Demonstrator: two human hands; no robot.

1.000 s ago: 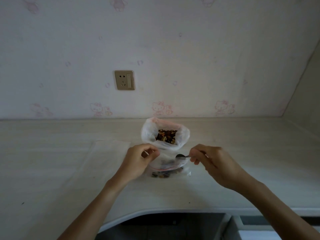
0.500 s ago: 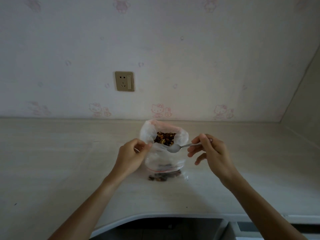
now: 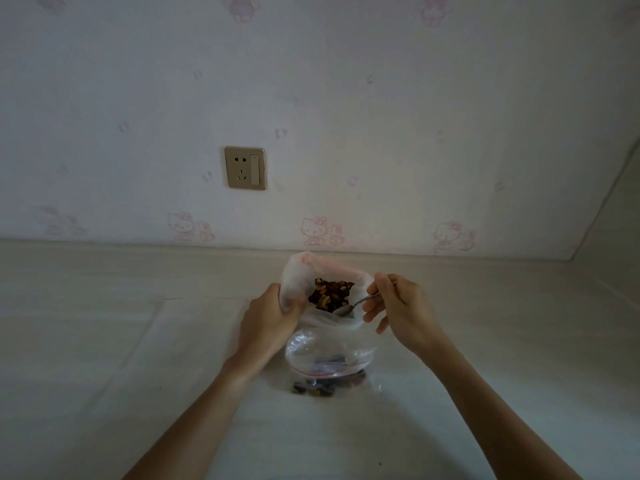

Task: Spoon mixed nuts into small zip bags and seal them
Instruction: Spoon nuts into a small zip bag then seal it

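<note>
A: Nearest the desk's (image 3: pixel 104 375) front edge?
B: Small zip bag (image 3: pixel 329 355), mouth open, few nuts inside, unsealed.
A: Hands?
B: Left hand (image 3: pixel 268 323) gripped the big nut bag's (image 3: pixel 298 275) rim. Right hand (image 3: pixel 398 306) pinched the spoon (image 3: pixel 349 306), bowl in the nuts (image 3: pixel 329 294).
A: Step?
B: Scooping, judged. Next: a level carry back to the small bag.

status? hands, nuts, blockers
Left hand grips big bag rim. Right hand holds spoon, bowl at nuts. Zip bag open, few nuts inside. Nothing in the way.
</note>
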